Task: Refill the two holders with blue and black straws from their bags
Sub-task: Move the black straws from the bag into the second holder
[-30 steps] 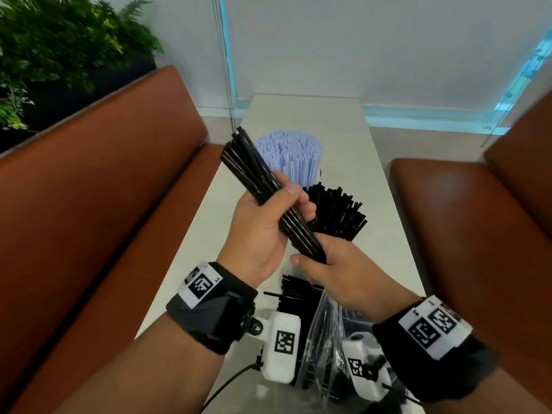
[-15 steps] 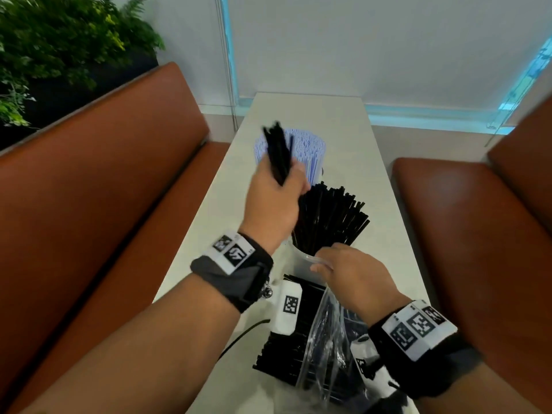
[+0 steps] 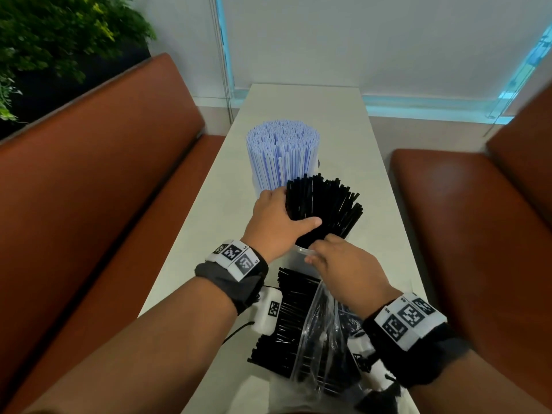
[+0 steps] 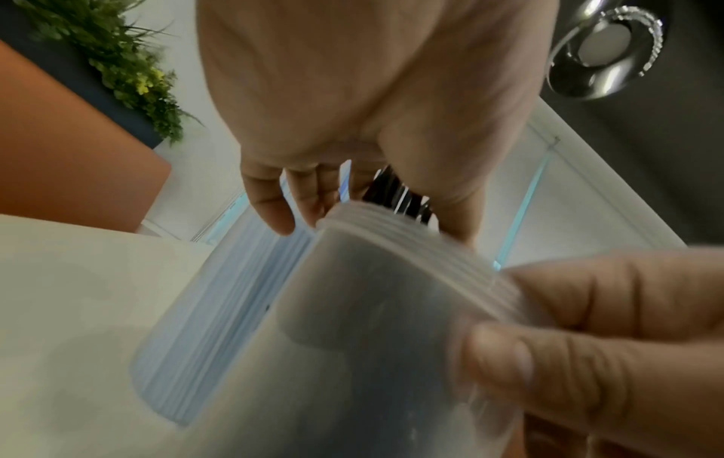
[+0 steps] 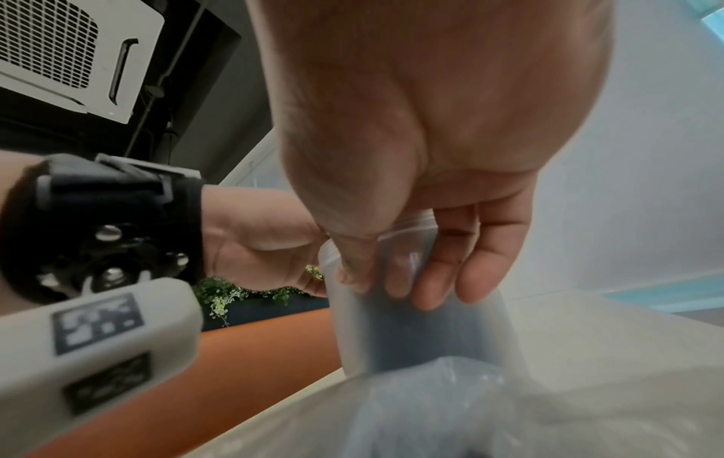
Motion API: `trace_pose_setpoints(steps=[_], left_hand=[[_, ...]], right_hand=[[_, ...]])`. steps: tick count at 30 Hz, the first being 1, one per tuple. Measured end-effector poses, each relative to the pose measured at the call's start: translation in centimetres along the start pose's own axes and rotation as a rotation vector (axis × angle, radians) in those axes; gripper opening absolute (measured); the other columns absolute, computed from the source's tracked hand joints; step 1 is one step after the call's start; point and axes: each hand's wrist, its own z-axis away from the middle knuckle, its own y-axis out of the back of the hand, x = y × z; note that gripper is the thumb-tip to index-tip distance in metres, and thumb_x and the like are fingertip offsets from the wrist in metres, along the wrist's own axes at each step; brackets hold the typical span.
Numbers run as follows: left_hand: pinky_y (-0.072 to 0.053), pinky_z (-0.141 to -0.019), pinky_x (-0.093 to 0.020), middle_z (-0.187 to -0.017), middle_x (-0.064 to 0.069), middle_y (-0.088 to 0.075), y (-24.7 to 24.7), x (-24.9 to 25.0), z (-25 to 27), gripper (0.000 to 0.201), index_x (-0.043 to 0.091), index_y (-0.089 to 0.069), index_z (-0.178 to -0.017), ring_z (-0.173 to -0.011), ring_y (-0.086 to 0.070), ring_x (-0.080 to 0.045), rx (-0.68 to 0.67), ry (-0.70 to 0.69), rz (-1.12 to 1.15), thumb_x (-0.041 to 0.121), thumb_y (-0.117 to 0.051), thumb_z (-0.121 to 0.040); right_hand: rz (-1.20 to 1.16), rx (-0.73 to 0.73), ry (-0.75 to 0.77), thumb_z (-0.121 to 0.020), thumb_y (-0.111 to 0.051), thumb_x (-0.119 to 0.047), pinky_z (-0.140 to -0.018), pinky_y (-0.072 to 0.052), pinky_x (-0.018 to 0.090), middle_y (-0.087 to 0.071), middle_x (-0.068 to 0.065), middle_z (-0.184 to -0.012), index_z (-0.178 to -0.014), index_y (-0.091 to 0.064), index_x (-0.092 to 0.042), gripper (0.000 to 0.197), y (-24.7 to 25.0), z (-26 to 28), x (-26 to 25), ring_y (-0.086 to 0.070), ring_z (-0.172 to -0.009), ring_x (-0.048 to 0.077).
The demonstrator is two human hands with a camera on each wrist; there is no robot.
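Observation:
On the table two translucent holders stand one behind the other. The far holder (image 4: 223, 310) is packed with blue straws (image 3: 282, 153). In the near holder (image 3: 301, 251) black straws (image 3: 328, 201) fan out. My left hand (image 3: 294, 213) wraps round these black straws just above the rim, thumb across the front. My right hand (image 3: 318, 249) pinches the near holder (image 5: 423, 337) at its threaded rim. A clear bag (image 3: 324, 339) with more black straws (image 3: 286, 321) lies nearest me, under my wrists.
The narrow pale table (image 3: 337, 115) runs away from me between two brown bench seats (image 3: 119, 189), (image 3: 478, 219). A green plant (image 3: 53, 34) stands behind the left bench. A white wall closes the far end.
My left hand took the black bundle forward from my right hand and lowered it into the near holder. My right hand let go of the bundle and took hold of the holder's rim.

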Motion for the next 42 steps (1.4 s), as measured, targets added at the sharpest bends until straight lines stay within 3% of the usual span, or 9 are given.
trace_pose_setpoints(steps=[4, 6, 8, 13, 21, 29, 34, 37, 42], left_hand=[[-0.037, -0.100, -0.026, -0.133, 0.008, -0.040, 1.2, -1.6, 2.0, 0.114, 0.033, -0.028, -0.150, -0.127, -0.042, -0.008, -0.049, 0.062, 0.136, 0.082, -0.068, -0.055], [-0.035, -0.094, -0.021, -0.132, 0.009, -0.041, 1.7, -3.0, 3.3, 0.121, 0.028, -0.026, -0.155, -0.121, -0.045, -0.004, -0.013, 0.116, 0.135, 0.086, -0.064, -0.056], [-0.039, -0.093, -0.021, -0.127, 0.009, -0.049, 2.1, -4.3, 4.6, 0.101, 0.026, -0.041, -0.149, -0.114, -0.051, -0.003, 0.037, 0.145, 0.125, 0.082, -0.063, -0.068], [-0.050, -0.088, -0.026, -0.100, 0.012, -0.063, 0.9, -5.2, 7.7, 0.005, 0.036, -0.066, -0.093, -0.093, -0.061, -0.006, -0.212, 0.011, -0.053, 0.041, -0.066, -0.093], [-0.039, -0.108, -0.035, -0.140, -0.002, -0.047, -4.0, -4.0, 9.2, 0.057, 0.014, -0.055, -0.139, -0.128, -0.043, -0.021, -0.492, -0.454, -0.461, 0.040, -0.068, -0.090], [-0.042, -0.097, -0.037, -0.118, -0.012, -0.057, -5.8, -2.3, 8.4, 0.029, 0.009, -0.061, -0.120, -0.104, -0.053, -0.028, -0.603, -0.564, -0.738, 0.025, -0.050, -0.098], [-0.048, -0.090, -0.042, -0.114, -0.013, -0.056, -6.0, -2.2, 8.2, 0.029, 0.009, -0.060, -0.122, -0.101, -0.056, -0.031, -0.648, -0.514, -0.731, 0.020, -0.047, -0.098], [-0.050, -0.091, -0.043, -0.118, -0.010, -0.056, -5.7, -2.2, 8.1, 0.036, 0.011, -0.057, -0.127, -0.107, -0.055, -0.028, -0.577, -0.530, -0.774, 0.032, -0.055, -0.097], [-0.040, -0.088, -0.040, -0.118, -0.008, -0.062, -2.8, -3.2, 8.0, 0.033, 0.014, -0.051, -0.123, -0.107, -0.060, -0.030, -0.435, -0.551, -0.855, 0.029, -0.058, -0.094]], right_hand=[[-0.046, 0.077, 0.009, -0.097, -0.049, -0.041, -0.060, -0.050, 0.031, -0.047, -0.014, -0.114, -0.128, -0.054, -0.038, 0.031, 0.9, 1.0, -0.6, -0.058, -0.076, 0.012], [-0.137, 0.257, 0.046, -0.088, -0.048, -0.043, -0.052, -0.042, 0.024, -0.048, -0.017, -0.102, -0.113, -0.054, -0.042, 0.026, 1.4, 2.1, -1.5, -0.051, -0.064, 0.007], [-0.122, 0.340, -0.015, -0.085, -0.042, -0.049, -0.047, -0.035, 0.024, -0.052, -0.015, -0.075, -0.085, -0.051, -0.035, 0.017, 1.4, 2.7, -1.9, -0.047, -0.056, 0.004], [0.164, -0.171, -0.386, -0.084, -0.029, -0.080, -0.049, -0.024, 0.028, -0.046, -0.012, -0.062, -0.064, -0.045, -0.028, 0.058, -0.3, 3.2, -0.8, -0.040, -0.055, 0.007], [0.012, -0.305, -0.442, -0.079, -0.053, -0.055, -0.052, -0.033, 0.028, -0.061, -0.006, -0.071, -0.071, -0.055, -0.022, 0.034, -1.3, 2.1, 0.9, -0.057, -0.065, 0.012], [-0.019, -0.252, -0.316, -0.084, -0.049, -0.047, -0.055, -0.033, 0.030, -0.055, -0.005, -0.065, -0.060, -0.053, -0.021, 0.035, -0.8, 2.1, 1.3, -0.054, -0.064, 0.012], [0.000, -0.193, -0.322, -0.077, -0.054, -0.049, -0.057, -0.037, 0.030, -0.058, -0.008, -0.072, -0.080, -0.053, -0.025, 0.024, -0.5, 2.4, 1.4, -0.056, -0.068, 0.010], [-0.021, -0.163, -0.310, -0.081, -0.058, -0.049, -0.059, -0.040, 0.031, -0.059, -0.010, -0.073, -0.095, -0.046, -0.034, 0.023, -0.3, 2.7, 1.4, -0.057, -0.067, 0.007], [-0.043, -0.130, -0.340, -0.082, -0.055, -0.046, -0.057, -0.035, 0.027, -0.061, -0.012, -0.072, -0.085, -0.050, -0.036, 0.011, 0.0, 2.6, 1.3, -0.058, -0.066, 0.005]])
